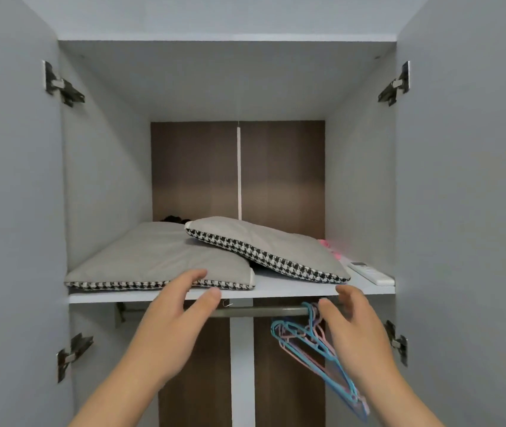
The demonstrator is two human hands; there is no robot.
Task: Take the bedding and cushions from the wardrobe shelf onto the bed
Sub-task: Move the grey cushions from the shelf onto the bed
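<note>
Up on the wardrobe shelf (288, 291) lie two grey cushions, the right cushion (271, 249) overlapping the left cushion (153, 260). Both hands reach toward them, fingers apart and empty: left hand (173, 322) at the shelf edge, right hand (358, 331) just below it.

A single head-worn wide-angle view faces straight into an open wardrobe from close range, level with the shelf (276, 292) edge. Both doors splay at the frame's sides and the walls bow from the lens. The left hand (171, 328) and right hand (358, 331) reach up from the bottom edge. Beyond the hands lies the shelf; below them, the hanging rail (261, 311). No second view shares the scene.
</note>
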